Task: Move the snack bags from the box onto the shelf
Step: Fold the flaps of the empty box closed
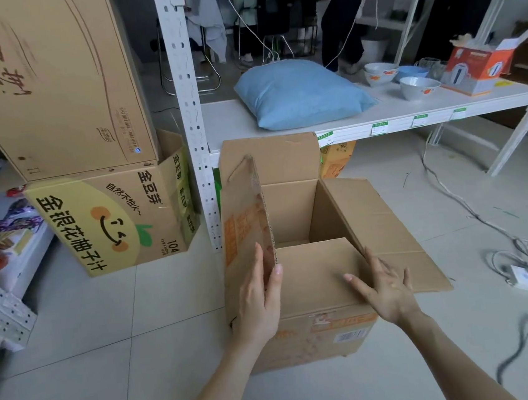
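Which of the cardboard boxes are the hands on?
The open box in front of the shelf: the left hand holds its raised flap, the right hand rests on it. The stacked boxes to the left are untouched.

The box (303, 342) in mid-frame is only partly open: its near flap (312, 273) lies over the front of the mouth and its left flap (244, 208) stands upright, leaving a gap at the back. On the shelf (225, 122) above, a pillow (300, 95) fills the middle, with bowls (418, 86) and a carton (477, 70) at the right. Bare board lies left of the pillow.
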`<state>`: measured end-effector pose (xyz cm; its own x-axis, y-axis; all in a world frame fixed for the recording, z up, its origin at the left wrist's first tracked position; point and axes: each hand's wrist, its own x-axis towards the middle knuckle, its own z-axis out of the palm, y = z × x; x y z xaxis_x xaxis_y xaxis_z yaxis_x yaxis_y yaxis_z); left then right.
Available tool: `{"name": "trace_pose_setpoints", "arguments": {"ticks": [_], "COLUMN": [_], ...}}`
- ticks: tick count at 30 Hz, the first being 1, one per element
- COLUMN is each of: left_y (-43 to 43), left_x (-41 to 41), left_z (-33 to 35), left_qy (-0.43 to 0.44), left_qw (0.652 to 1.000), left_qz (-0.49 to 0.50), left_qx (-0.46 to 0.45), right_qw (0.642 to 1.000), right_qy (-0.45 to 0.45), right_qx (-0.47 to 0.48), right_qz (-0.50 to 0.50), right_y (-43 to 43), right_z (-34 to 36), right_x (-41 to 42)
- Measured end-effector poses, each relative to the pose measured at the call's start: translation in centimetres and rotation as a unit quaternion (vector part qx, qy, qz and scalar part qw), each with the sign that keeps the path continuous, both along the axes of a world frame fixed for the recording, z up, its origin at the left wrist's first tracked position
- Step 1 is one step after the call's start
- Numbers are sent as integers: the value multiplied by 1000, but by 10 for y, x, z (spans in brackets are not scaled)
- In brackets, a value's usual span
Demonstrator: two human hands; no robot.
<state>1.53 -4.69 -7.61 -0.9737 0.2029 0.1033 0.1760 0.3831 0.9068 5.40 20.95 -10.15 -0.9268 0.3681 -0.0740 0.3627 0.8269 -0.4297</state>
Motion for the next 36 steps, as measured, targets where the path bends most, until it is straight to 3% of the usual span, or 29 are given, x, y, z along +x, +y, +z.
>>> {"name": "trace_pose_setpoints", "arguments": {"ticks": [5,8,10,12,18,23,28,36], "left_y": [9,12,15,17,24,22,26,27], "left_x": [-7,-14,-16,-19,-34,-54,-59,-61], "left_z": [-29,-48,-56,-58,-57,-57,-56,-54], "left_qy": [-79,-54,-29,-38,-137,-180,-189,-204], "left_qw": [994,973,938,917,885,864,857,857], "left_qz": [-28,-10,26,66,144,179,186,187], "left_qx": [-76,-222,-344,-392,-421,-436,-443,-435], "right_qw": [1000,999,999,998,991,984,982,983], "right_qy": [22,25,21,20,-27,-57,-18,70], "right_qx": [-1,6,15,31,66,13,-95,-82], "right_qz": [-13,-25,-38,-56,-116,-166,-161,-149], "right_y": [16,28,39,53,102,127,121,117], "right_z": [-4,-9,-12,-13,-25,-34,-31,5], "right_x": [13,19,22,22,4,-8,-9,-4]}}
